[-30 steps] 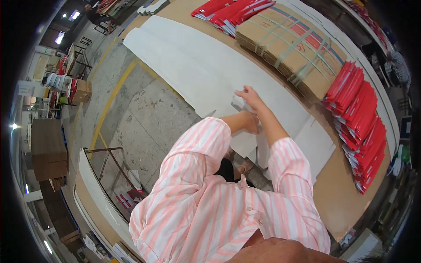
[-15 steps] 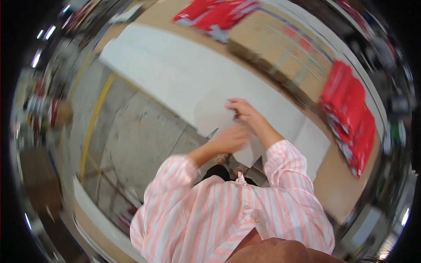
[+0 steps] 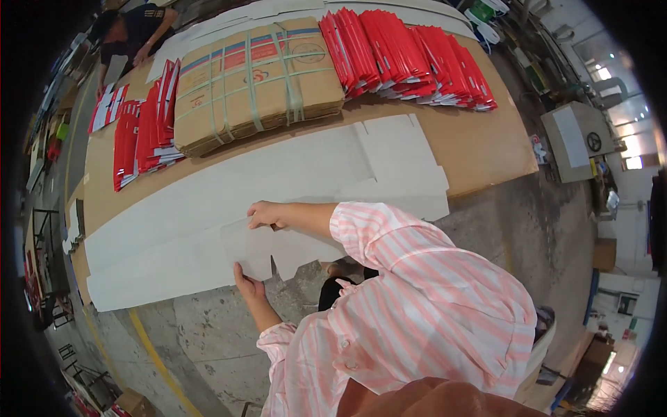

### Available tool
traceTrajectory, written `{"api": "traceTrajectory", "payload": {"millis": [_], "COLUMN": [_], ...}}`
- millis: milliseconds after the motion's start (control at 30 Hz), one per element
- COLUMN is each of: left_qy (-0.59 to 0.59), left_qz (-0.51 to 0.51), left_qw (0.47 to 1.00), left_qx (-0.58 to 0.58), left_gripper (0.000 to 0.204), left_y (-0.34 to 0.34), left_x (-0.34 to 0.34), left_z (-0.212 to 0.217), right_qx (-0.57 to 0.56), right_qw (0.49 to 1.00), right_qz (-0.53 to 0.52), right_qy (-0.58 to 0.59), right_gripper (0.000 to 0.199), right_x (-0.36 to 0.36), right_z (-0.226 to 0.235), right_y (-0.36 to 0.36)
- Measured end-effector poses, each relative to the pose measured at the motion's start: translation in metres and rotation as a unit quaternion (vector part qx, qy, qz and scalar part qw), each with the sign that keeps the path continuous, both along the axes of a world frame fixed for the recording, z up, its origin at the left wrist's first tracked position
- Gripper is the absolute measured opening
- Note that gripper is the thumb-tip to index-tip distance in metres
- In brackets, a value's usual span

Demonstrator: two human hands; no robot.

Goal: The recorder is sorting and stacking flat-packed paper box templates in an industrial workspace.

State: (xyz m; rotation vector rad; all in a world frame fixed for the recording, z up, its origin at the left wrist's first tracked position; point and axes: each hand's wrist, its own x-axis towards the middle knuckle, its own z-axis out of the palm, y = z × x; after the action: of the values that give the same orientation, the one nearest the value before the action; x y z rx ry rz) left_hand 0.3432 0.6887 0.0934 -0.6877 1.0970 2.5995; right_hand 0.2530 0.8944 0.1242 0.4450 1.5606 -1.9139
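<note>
While the long tabletop (image 3: 486, 149) is covered with white sheets, one flat white cardboard piece (image 3: 278, 250) is being held at its near edge, where it hangs a little over the side. The left hand (image 3: 249, 283) is closed on the lower edge of this piece, with the fingers tucked under it. The right hand (image 3: 267, 214) is laid on the top of the same piece, with the fingers curled down over its upper edge. The piece has cut flaps along its bottom, and it is still flat, so no folding seems to be done on it yet.

Under it and beside it, more big white sheets (image 3: 229, 184) are spread along the tabletop. It looks like only this one has been picked out, and many are left. Farther back, a bundle of brown cardboard (image 3: 257, 76) is tied with green straps. Piles of red flat packs (image 3: 410, 55) are lined up to its right, and more red packs (image 3: 142, 128) are stacked to its left. At the far end, another person (image 3: 132, 31) in dark clothes can be seen bent over the tabletop. The grey floor (image 3: 486, 236) is seen below, with a yellow line (image 3: 149, 351) painted on it.
</note>
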Motion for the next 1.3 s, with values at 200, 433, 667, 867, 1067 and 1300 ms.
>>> {"api": "traceTrajectory", "payload": {"millis": [200,433,667,867,1067,1300], "left_qy": [-0.043,-0.024,0.112,0.439,0.469,0.397], "left_qz": [-0.013,-0.054,-0.001,-0.058,-0.189,-0.076], "left_qw": [0.999,0.997,0.937,0.526,0.157,0.566], "left_qx": [-0.005,-0.048,-0.33,-0.726,-0.848,-0.719], "left_gripper": [0.044,0.035,0.032,0.038,0.027,0.043], "left_y": [0.002,-0.007,0.085,0.283,0.434,0.353], "left_x": [-0.003,-0.007,0.023,0.104,0.177,0.122], "left_z": [-0.004,-0.006,0.137,0.246,0.194,0.251], "right_qx": [0.315,0.589,0.744,0.739,0.719,0.722], "right_qw": [0.89,0.724,0.642,0.644,0.66,0.661], "right_qz": [0.043,-0.178,-0.049,-0.063,-0.063,-0.089], "right_qy": [0.326,0.312,0.177,0.187,0.208,0.187], "right_gripper": [0.047,0.045,0.063,0.064,0.066,0.067], "right_x": [0.028,0.153,0.242,0.253,0.263,0.265], "right_z": [-0.007,0.001,-0.028,-0.031,-0.022,-0.03], "right_y": [0.043,0.226,0.313,0.331,0.341,0.348]}}
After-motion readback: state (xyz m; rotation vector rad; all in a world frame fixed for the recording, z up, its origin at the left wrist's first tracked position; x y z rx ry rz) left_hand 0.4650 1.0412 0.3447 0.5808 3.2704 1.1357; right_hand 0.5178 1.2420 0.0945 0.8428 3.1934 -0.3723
